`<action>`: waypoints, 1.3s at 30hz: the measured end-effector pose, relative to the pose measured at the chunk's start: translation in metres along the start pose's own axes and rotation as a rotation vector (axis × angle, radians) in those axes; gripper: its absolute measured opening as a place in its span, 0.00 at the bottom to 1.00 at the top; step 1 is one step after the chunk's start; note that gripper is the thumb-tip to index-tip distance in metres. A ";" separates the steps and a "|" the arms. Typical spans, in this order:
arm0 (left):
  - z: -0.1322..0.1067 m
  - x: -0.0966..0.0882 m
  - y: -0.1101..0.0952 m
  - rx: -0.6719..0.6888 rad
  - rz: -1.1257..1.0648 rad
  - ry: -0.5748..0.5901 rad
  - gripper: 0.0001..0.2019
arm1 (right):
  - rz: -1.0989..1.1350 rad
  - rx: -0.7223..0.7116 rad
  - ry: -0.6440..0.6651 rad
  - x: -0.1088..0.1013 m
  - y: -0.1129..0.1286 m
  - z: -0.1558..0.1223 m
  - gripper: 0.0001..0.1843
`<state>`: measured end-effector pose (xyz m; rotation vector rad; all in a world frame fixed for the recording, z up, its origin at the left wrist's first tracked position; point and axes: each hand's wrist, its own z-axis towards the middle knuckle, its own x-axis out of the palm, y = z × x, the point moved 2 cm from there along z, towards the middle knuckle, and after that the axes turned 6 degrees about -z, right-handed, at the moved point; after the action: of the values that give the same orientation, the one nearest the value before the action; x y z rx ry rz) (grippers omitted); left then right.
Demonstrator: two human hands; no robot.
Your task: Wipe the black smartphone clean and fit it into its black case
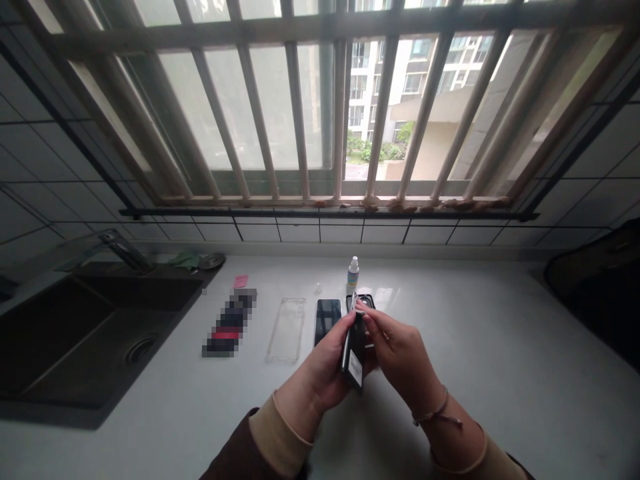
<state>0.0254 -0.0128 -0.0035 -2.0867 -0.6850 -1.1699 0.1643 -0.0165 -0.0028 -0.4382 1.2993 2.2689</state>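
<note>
Grey table by window | left hand grips dark phone edge-up over table centre | right hand pinches its top edge | risk: narrow grip slips, phone strikes bottle at 12 o'clock

We see a pale, smooth surface running under the window. A dark sink is set into its left side, with a green cloth and a round metal lid at its far corner. Right of the sink lie a small pink piece and a blurred item. Further right we find a clear phone case and a dark phone side by side but apart. A small white-capped bottle stands beyond them, and a dark case lies just near of it. A large dark object sits at the far right.
</note>
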 end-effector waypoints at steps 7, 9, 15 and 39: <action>0.009 -0.004 -0.005 0.118 -0.089 -0.149 0.33 | 0.067 -0.312 0.144 0.006 0.023 -0.007 0.22; 0.008 -0.002 -0.011 0.154 -0.123 -0.166 0.34 | 0.122 -0.382 0.192 0.001 0.031 -0.007 0.22; 0.004 0.003 -0.024 0.157 -0.134 -0.181 0.35 | 0.307 -0.375 0.363 -0.013 0.048 -0.008 0.17; 0.000 0.008 -0.010 -0.004 0.020 0.084 0.33 | -0.059 -0.203 0.002 -0.015 0.019 0.000 0.17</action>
<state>0.0223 -0.0051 0.0057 -2.0312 -0.6218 -1.2408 0.1665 -0.0291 0.0184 -0.5411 1.0463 2.3601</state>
